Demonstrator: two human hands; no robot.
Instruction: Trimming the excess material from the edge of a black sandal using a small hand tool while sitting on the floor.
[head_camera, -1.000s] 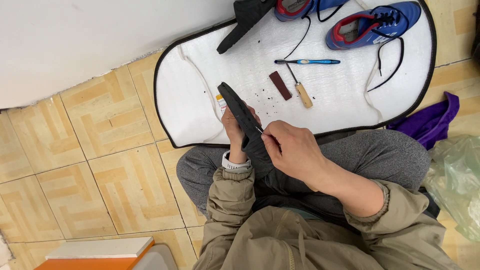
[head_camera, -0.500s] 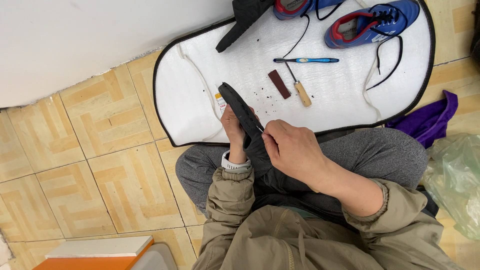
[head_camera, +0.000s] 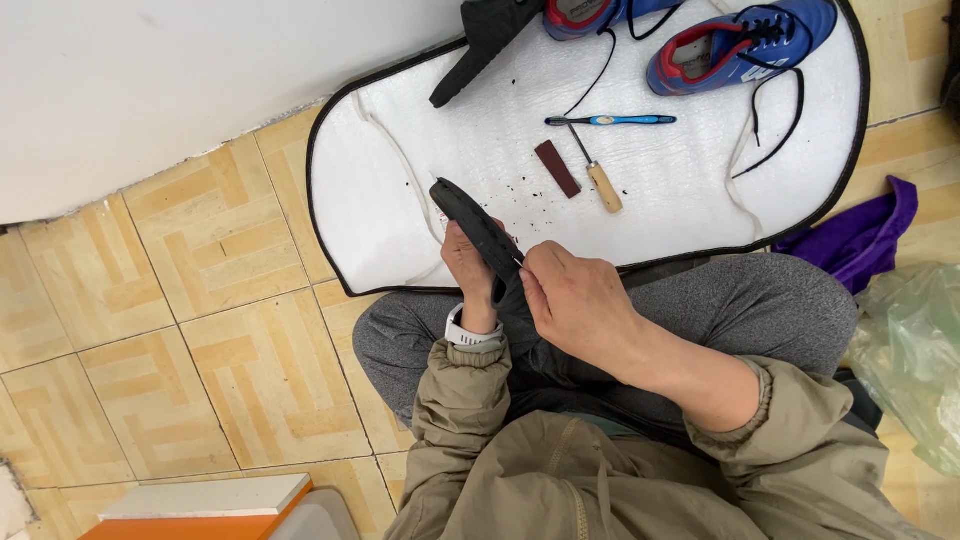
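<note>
Left hand (head_camera: 470, 268) grips black insole (head_camera: 478, 225) from below; long axis runs 10 to 4 o'clock. Right hand (head_camera: 580, 300) pinches its near edge (maybe thin tool, cannot tell). Both touch it.

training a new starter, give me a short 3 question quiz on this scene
1. True or false: the left hand holds the black insole.
2. Which lies nearest the toothbrush? A) wooden-handled awl B) purple cloth C) plastic bag
3. What does the white mat lie on?

Key: 1 true; 2 A; 3 the tiled floor.
</note>
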